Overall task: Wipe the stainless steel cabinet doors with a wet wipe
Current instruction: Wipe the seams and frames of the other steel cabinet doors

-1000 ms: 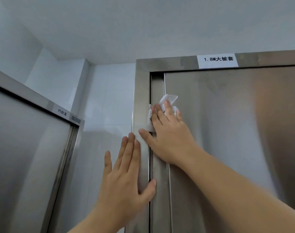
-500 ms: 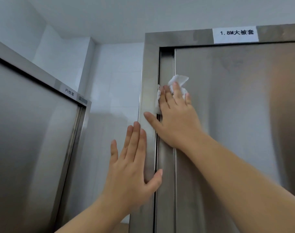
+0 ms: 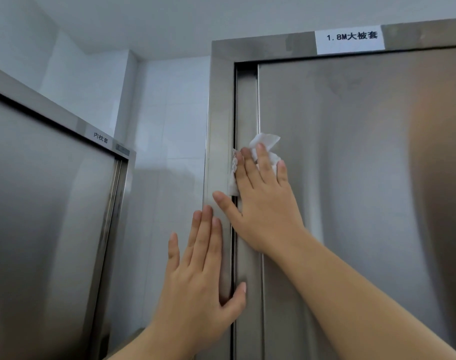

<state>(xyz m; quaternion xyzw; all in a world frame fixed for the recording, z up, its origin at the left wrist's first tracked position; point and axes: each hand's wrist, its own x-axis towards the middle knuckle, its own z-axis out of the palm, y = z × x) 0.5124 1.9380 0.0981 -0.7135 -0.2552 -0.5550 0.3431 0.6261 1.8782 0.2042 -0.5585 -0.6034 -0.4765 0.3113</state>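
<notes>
A tall stainless steel cabinet door (image 3: 351, 178) fills the right of the view, set in a steel frame (image 3: 219, 126). My right hand (image 3: 260, 203) presses a crumpled white wet wipe (image 3: 264, 141) flat against the door's left edge, fingers spread over it; part of the wipe is hidden under the palm. My left hand (image 3: 201, 276) lies flat and open on the frame just below, thumb across the gap between frame and door.
A second steel cabinet (image 3: 45, 216) stands at the left with a small label (image 3: 101, 138) on its top rail. White tiled wall (image 3: 169, 126) fills the corner between the cabinets. A white label (image 3: 350, 38) is stuck on the right cabinet's top rail.
The view has shifted slightly; both hands sit a little lower relative to the top rail. The wipe stays pressed on the door's left edge, and the left hand stays on the frame.
</notes>
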